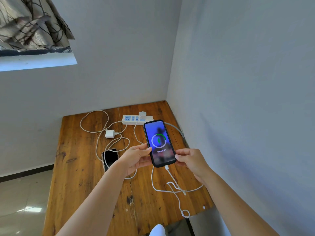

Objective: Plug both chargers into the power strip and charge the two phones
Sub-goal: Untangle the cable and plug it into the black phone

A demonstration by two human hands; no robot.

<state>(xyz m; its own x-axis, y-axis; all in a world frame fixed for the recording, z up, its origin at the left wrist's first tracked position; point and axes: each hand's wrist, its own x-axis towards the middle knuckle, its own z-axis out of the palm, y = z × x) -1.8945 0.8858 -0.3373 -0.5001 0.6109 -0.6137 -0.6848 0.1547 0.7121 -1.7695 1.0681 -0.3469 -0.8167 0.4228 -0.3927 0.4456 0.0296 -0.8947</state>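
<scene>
A dark-cased phone point(159, 142) is held above the wooden table point(81, 181), its screen lit with a green charging ring. My left hand point(136, 158) grips its left edge and my right hand point(190, 160) its right edge. A white cable point(172, 176) is plugged into its bottom. A white charger point(142, 114) sits in the white power strip point(134, 119) at the back. A second white charger point(110, 134) lies loose on the table, prongs exposed. A second phone point(110, 157), screen dark, lies flat to the left, with a white cable crossing over it.
The table stands in a corner, with walls behind and to the right. White cables loop across the tabletop, one hanging off the front edge point(185, 213). A window with a patterned curtain point(30, 23) is at upper left. Tiled floor point(22, 201) lies to the left.
</scene>
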